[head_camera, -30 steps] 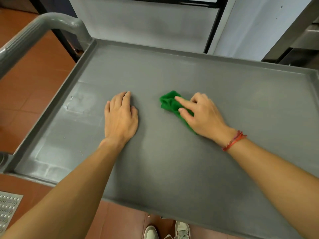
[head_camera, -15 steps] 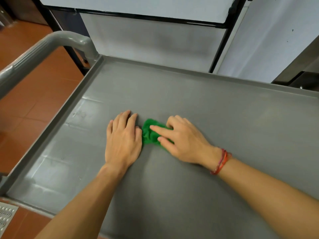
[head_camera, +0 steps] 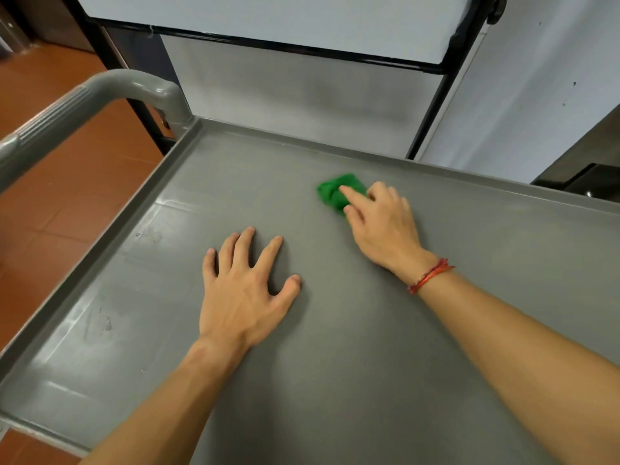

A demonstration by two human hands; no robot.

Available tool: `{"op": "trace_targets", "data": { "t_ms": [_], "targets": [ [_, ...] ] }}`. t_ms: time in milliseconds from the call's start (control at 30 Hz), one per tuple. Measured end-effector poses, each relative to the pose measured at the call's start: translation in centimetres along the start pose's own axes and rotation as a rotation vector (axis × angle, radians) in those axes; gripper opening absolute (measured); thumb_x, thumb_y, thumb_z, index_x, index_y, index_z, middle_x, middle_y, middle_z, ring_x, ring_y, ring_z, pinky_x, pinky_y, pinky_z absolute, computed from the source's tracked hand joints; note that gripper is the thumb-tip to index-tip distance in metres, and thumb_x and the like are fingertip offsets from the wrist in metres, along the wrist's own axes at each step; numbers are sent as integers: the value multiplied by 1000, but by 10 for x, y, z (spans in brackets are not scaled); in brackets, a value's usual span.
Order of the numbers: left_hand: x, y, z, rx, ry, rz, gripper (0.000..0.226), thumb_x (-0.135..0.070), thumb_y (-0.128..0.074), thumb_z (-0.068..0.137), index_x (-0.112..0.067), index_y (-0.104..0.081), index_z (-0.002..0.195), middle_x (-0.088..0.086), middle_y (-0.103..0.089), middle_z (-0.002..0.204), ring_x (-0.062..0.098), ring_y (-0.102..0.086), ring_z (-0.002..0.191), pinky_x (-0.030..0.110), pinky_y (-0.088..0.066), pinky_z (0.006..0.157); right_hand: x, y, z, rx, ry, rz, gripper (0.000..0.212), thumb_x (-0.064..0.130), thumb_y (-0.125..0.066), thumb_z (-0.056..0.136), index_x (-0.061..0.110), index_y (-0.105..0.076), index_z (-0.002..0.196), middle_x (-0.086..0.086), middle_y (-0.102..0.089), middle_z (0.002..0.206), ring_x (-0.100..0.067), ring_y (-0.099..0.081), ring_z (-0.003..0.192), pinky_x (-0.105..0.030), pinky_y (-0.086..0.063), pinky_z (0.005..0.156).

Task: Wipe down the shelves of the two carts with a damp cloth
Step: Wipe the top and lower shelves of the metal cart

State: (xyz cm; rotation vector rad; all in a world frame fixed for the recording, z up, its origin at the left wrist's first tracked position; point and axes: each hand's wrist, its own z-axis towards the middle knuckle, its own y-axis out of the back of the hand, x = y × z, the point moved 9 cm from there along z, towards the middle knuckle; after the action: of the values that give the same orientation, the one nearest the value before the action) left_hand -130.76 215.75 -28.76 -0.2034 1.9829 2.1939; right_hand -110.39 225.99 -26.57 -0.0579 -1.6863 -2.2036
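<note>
The green cloth (head_camera: 335, 193) lies bunched toward the far rim of the cart shelf (head_camera: 369, 380), soft, light and limp, probably best gripped from above; the right hand (head_camera: 382, 226) grips it with bent fingers, while the left hand (head_camera: 245, 293) rests flat, fingers spread, holding nothing

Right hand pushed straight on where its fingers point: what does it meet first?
With the green cloth under the right hand, bare shelf lies ahead, then probably its raised far rim.

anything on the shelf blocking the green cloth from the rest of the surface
Only the left hand, resting flat on the cart shelf nearer and left of the green cloth under the right hand. Otherwise nothing visible lies on the shelf.
</note>
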Motion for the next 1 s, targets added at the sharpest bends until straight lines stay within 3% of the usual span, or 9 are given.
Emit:
{"op": "trace_targets", "data": {
  "t_ms": [167, 300, 400, 533, 633, 833, 1000],
  "targets": [
    [-1, 0, -1, -16, -2, 20, 62, -65, -38, 86, -25, -56, 129, 11, -39, 152, 31, -29, 142, 56, -21, 115, 88, -3, -61, 94, 363, 134, 47, 39, -43, 93, 21, -63, 132, -9, -54, 91, -30, -52, 82, -40, -42, 68],
    [-1, 1, 0, -16, 4, 11, 65, -66, -37, 85, -27, -54, 134, 10, -39, 152, 30, -28, 143, 55, -20, 116, 75, -7, -47, 147, 455, 156, 47, 37, -44, 92, 20, -64, 132, -11, -54, 89, -31, -53, 79, -38, -43, 69],
    [-2, 3, 1, -27, 7, -15, 67, -66, -38, 84, -31, -50, 140, 9, -39, 151, 29, -28, 143, 54, -19, 117, 14, -6, 4, 45, 254, 105, 48, 39, -42, 93, 25, -63, 134, -14, -51, 88, -35, -52, 79, -43, -48, 72],
    [-2, 3, 0, -34, 13, -25, 67, -66, -39, 84, -31, -50, 140, 9, -39, 150, 28, -28, 143, 54, -19, 117, -68, 8, 34, -40, -120, 15, 44, 34, -45, 102, 31, -49, 145, -13, -45, 99, -37, -47, 99, -42, -41, 88],
    [-1, 3, -1, -42, 13, -22, 66, -66, -39, 85, -31, -51, 140, 9, -40, 150, 29, -28, 142, 55, -19, 117, -65, 6, 28, -5, -149, 26, 43, 31, -45, 102, 28, -49, 145, -14, -47, 102, -37, -47, 102, -42, -39, 89],
    [-1, 2, 0, -48, 16, -10, 65, -65, -42, 83, -32, -52, 138, 10, -41, 148, 30, -31, 139, 55, -21, 115, 38, 8, -63, 81, 228, 130, 47, 40, -42, 92, 23, -65, 130, -12, -52, 88, -33, -53, 79, -40, -43, 68],
    [-2, 4, -1, -61, 2, 2, 65, -65, -42, 84, -30, -53, 138, 11, -43, 148, 32, -32, 139, 56, -23, 114, 63, 13, -104, 183, 415, 226, 45, 32, -48, 92, 19, -63, 132, -9, -50, 89, -27, -49, 80, -37, -40, 70]
  ]
}}
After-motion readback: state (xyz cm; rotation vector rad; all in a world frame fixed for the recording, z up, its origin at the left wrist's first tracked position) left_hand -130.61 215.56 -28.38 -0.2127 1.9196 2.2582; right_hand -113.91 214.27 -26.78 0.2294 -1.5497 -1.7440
